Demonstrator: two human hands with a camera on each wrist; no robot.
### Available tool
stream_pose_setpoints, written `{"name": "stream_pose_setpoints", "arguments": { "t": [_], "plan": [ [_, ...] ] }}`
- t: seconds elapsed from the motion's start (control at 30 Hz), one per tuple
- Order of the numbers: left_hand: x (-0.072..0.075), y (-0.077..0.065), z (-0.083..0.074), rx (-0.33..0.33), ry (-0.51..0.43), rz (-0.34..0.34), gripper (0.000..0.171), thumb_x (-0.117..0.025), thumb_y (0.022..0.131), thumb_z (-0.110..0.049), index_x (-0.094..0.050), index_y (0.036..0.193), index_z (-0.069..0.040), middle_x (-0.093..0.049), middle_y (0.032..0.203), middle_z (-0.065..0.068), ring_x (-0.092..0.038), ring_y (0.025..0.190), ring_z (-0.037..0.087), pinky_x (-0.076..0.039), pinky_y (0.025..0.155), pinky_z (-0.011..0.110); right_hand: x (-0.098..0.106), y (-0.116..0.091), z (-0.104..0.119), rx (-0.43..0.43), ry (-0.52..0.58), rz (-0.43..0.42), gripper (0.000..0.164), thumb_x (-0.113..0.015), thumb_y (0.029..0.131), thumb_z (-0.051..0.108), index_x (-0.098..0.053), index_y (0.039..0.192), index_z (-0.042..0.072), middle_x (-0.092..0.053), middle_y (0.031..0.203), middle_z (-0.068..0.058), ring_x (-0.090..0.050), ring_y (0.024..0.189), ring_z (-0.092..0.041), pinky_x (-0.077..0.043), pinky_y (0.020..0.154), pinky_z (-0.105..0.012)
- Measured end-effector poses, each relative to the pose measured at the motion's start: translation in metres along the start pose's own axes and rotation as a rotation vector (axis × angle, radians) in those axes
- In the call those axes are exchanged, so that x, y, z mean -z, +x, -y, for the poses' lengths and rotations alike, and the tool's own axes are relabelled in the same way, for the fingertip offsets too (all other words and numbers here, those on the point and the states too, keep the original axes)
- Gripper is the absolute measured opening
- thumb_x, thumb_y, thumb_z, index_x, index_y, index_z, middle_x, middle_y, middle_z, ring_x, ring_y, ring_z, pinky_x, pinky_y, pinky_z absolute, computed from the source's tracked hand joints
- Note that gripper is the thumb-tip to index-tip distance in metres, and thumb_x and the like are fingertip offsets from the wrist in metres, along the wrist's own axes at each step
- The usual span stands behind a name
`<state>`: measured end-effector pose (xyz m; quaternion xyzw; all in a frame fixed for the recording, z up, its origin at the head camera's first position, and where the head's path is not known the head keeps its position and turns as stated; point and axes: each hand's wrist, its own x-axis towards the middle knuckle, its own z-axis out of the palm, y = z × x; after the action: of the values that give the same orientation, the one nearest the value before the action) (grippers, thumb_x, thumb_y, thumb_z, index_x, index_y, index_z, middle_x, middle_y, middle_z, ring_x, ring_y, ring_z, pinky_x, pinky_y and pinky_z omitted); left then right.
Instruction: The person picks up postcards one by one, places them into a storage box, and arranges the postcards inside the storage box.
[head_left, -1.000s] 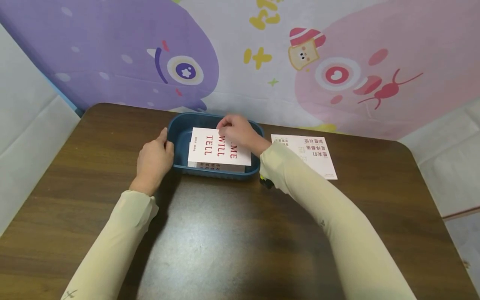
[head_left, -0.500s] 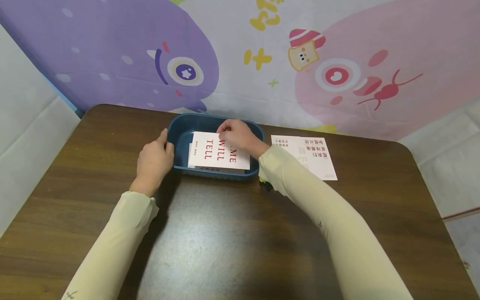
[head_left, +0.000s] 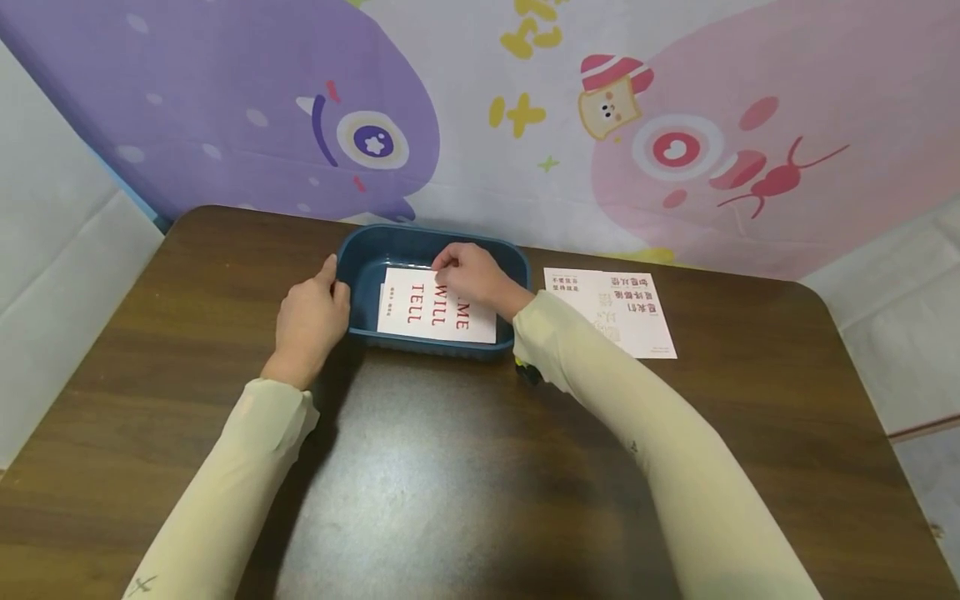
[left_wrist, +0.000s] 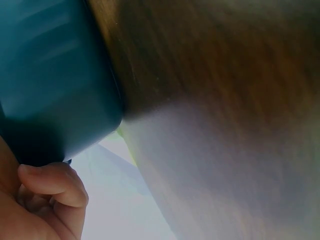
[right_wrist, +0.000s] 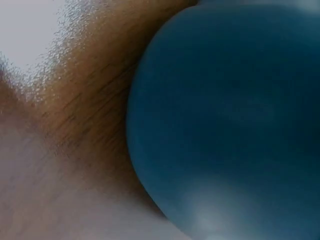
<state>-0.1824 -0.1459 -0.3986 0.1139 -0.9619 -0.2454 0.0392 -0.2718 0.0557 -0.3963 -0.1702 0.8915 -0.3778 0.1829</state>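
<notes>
A white rectangular paper card (head_left: 411,310) with red lettering lies inside the oblong blue basin (head_left: 363,287), under the right hand (head_left: 480,277), whose partly hidden fingertips seem to pinch its far edge; the left hand (head_left: 309,321) grips the basin's left end.

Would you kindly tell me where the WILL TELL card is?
In the head view, the WILL TELL card is in the blue tray, left of picture centre, partly under the right hand.
</notes>
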Motion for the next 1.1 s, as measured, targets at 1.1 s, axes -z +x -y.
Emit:
{"name": "stream_pose_setpoints", "arguments": {
  "t": [1.1],
  "plan": [
    [0.001,0.000,0.000,0.019,-0.001,0.021,0.049,-0.033,0.091,-0.024,-0.029,0.138,-0.011,-0.060,0.100,0.026,-0.047,0.064,0.029,-0.038,0.059,0.039,-0.013,0.007,-0.012,-0.036,-0.045,0.102,0.016,-0.052,0.086,0.021,-0.058,0.098,0.012,-0.051,0.083,-0.002,-0.046,0.077,-0.014,-0.037,0.066,-0.024]
  ]
}}
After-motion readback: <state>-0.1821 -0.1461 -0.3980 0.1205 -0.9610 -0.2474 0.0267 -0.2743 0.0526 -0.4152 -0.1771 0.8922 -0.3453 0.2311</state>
